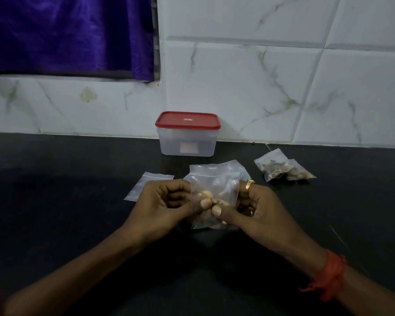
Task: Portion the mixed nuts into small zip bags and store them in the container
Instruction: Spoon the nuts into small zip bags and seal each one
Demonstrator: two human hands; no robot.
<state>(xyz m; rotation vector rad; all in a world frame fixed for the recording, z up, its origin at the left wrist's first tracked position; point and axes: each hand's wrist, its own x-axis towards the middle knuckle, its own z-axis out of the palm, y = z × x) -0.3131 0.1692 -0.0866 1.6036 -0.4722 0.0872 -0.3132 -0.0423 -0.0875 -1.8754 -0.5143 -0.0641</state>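
Head view: zip bag (214, 185) between left fingers (204, 204) and right fingers (216, 210)

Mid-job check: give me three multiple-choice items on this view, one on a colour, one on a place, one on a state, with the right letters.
1. The lid of the container is:
A. blue
B. red
C. white

2. The two filled bags lie:
A. in the container
B. on the lid
C. on the counter, right of the right hand

3. The left hand:
A. pinches the zip bag
B. lies flat on the counter
C. lifts the lid

Answers:
1 B: the lid shows red.
2 C: both rest on the dark counter.
3 A: its thumb and fingers grip the bag's edge.
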